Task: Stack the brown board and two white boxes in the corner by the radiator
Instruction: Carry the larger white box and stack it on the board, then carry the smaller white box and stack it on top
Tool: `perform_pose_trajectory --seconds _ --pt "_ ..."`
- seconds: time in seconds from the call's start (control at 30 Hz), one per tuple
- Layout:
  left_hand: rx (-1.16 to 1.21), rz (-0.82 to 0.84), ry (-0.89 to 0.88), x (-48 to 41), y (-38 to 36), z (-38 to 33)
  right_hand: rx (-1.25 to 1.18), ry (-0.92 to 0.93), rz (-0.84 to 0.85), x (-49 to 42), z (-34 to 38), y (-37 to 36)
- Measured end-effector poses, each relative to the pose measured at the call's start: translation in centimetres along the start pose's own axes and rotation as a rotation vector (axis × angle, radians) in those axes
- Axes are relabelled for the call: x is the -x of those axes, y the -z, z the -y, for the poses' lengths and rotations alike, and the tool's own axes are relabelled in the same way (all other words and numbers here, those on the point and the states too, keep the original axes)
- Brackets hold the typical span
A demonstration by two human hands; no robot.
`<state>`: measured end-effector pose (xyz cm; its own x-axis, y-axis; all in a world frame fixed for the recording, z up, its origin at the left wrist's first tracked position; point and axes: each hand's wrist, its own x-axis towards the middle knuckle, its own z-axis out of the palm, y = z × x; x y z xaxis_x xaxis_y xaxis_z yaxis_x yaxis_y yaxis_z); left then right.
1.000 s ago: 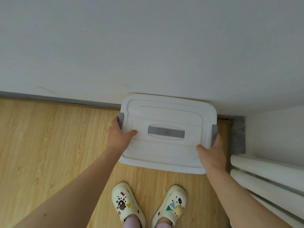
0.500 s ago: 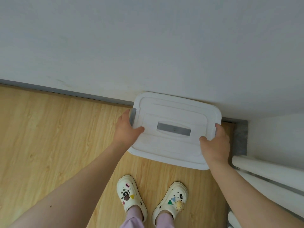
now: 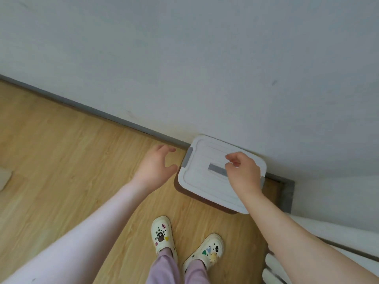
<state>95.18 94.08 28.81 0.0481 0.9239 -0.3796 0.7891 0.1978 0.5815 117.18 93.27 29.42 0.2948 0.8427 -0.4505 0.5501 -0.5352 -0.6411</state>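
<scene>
A white lidded box (image 3: pixel 207 177) with grey side clips and a grey handle strip stands against the wall in the corner. A thin dark brown edge, the brown board (image 3: pixel 207 200), shows under its near side. My left hand (image 3: pixel 154 168) hovers just left of the box with spread fingers, not touching it. My right hand (image 3: pixel 243 171) hangs above the lid with loosely curled fingers and holds nothing. Whether another box lies under the lid is hidden.
The white radiator (image 3: pixel 332 236) runs along the right side. A grey skirting (image 3: pixel 123 125) lines the wall above the wooden floor (image 3: pixel 61 160). My two feet in white clogs (image 3: pixel 164 236) stand close before the box. A pale object (image 3: pixel 4 178) shows at the far left edge.
The box went down into the corner against the wall. Both hands let go of its sides and pulled back; the view swung left.
</scene>
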Motion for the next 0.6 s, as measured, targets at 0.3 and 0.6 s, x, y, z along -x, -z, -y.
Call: perform_pose_trajectory --seconds 0.3,0.6 --pt "-0.016 -0.149 -0.05 10.9 7.6 -3.9 0.032 0.181 0.092 10.6 9.4 0.7" --pt "0.01 -0.384 0.02 21.8 18.9 0.5 0.072 0.416 0.2 21.2 19.9 -1.5"
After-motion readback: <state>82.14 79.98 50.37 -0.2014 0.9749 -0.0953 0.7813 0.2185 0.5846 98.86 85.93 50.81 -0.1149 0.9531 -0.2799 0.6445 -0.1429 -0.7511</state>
